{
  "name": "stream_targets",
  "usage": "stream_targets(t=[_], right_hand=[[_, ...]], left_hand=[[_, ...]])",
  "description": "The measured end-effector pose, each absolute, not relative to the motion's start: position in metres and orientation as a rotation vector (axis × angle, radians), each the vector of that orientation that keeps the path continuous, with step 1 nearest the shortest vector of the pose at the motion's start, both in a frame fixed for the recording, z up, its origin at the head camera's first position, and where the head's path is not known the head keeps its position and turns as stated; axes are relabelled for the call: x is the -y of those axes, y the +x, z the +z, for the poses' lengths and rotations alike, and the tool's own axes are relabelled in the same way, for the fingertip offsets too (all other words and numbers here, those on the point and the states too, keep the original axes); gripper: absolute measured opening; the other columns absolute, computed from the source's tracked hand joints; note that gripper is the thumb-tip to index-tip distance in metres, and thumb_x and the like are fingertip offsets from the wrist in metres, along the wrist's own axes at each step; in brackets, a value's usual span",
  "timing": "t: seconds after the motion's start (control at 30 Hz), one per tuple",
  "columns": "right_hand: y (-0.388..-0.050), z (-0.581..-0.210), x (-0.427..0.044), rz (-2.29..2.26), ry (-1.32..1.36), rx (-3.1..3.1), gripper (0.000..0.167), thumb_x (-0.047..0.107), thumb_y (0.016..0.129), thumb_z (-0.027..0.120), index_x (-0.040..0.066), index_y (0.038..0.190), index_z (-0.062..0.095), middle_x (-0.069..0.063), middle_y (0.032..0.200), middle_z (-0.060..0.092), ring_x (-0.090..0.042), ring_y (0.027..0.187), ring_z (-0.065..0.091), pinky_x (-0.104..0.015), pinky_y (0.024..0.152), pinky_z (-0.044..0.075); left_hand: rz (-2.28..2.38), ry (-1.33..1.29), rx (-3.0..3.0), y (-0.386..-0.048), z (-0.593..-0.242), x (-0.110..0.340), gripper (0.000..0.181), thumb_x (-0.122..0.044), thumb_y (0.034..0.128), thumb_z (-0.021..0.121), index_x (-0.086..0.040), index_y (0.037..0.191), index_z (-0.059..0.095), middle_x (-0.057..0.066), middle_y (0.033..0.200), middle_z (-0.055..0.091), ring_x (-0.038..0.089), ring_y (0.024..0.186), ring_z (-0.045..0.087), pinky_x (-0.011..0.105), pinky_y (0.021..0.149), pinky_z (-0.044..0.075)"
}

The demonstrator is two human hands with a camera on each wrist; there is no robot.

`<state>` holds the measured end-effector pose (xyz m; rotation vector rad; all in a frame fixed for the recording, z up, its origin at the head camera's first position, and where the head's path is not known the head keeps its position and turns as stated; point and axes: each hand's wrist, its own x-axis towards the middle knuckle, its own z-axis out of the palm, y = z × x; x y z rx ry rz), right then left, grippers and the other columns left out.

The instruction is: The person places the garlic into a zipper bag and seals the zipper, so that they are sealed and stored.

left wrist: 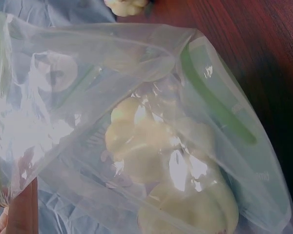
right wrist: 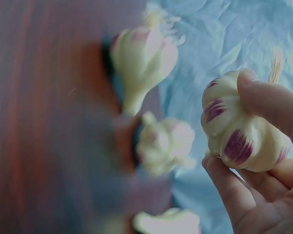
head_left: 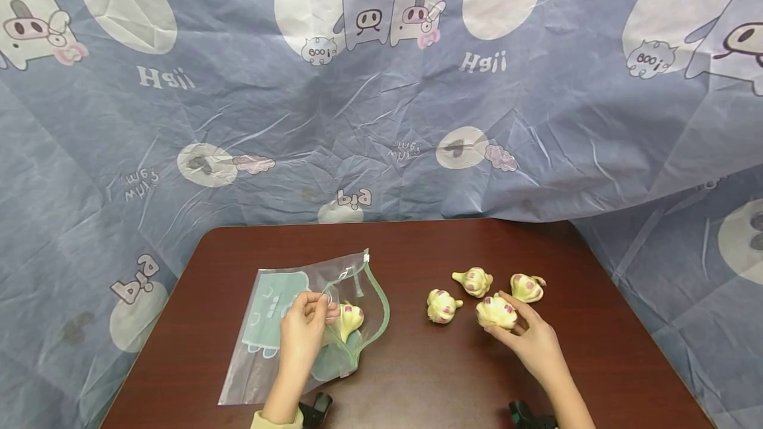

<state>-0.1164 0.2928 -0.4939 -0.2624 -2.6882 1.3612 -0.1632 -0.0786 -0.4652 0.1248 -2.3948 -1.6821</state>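
Grips garlic bulb (head_left: 497, 312) between thumb and fingers of right hand (head_left: 529, 337), near three loose bulbs (head_left: 475, 282) on the brown table (head_left: 417, 369). Pinches mouth edge of clear zip bag (head_left: 275, 306) with left hand (head_left: 303, 328). Observed bagged garlic (head_left: 351, 319) within, possibly two bulbs; cannot confirm count through glare and creased plastic.

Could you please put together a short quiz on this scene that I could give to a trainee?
1. Counting: in the head view, how many loose garlic bulbs lie on the table, outside the plastic bag and not held?
2. True or false: the bag is sealed shut.
3. Identify: what is held in the right hand?

Key:
1. Three.
2. False; its mouth gapes open, and the left hand pinches its edge.
3. A purple-marked garlic bulb.
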Motion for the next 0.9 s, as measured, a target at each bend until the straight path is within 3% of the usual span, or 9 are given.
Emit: stream_targets(t=[0.13, 0.43, 0.7, 0.9], right_hand=[[-0.123, -0.478, -0.275, 1.451, -0.205, 2.636, 0.073, 0.023, 0.079, 0.084, 0.009, 0.142, 0.051, -0.023, 0.145, 0.046, -0.032, 0.120, 0.058, -0.017, 0.081, 0.055], [-0.147, -0.454, -0.223, 1.700, 0.131, 2.510, 0.069, 0.004, 0.079, 0.081, 0.013, 0.142, 0.052, -0.010, 0.146, 0.051, -0.021, 0.128, 0.054, -0.018, 0.092, 0.051], [-0.167, -0.447, -0.173, 1.815, 0.344, 2.506, 0.069, 0.009, 0.077, 0.084, 0.015, 0.139, 0.055, -0.008, 0.143, 0.054, -0.025, 0.125, 0.058, -0.024, 0.094, 0.053], [-0.176, -0.453, -0.142, 1.822, 0.565, 2.544, 0.068, 0.006, 0.076, 0.084, 0.007, 0.138, 0.055, -0.013, 0.138, 0.057, -0.027, 0.121, 0.060, -0.027, 0.095, 0.054]], left_hand=[[-1.696, 0.137, 2.392, -0.164, -0.465, 0.079, 0.013, -0.011, 0.0988, 0.059, 0.002, 0.098, 0.063, 0.015, 0.085, 0.076, 0.018, 0.071, 0.075, 0.016, 0.063, 0.057], [-1.699, 0.139, 2.402, -0.163, -0.465, 0.081, 0.014, -0.012, 0.0992, 0.058, 0.002, 0.099, 0.063, 0.015, 0.086, 0.075, 0.019, 0.073, 0.075, 0.016, 0.063, 0.057], [-1.686, 0.143, 2.405, -0.163, -0.464, 0.081, 0.015, -0.012, 0.0994, 0.058, 0.002, 0.099, 0.063, 0.015, 0.087, 0.076, 0.019, 0.072, 0.075, 0.017, 0.063, 0.057], [-1.722, 0.155, 2.384, -0.164, -0.463, 0.081, 0.014, -0.010, 0.0990, 0.058, 0.003, 0.099, 0.062, 0.017, 0.086, 0.075, 0.019, 0.072, 0.075, 0.018, 0.063, 0.058]])
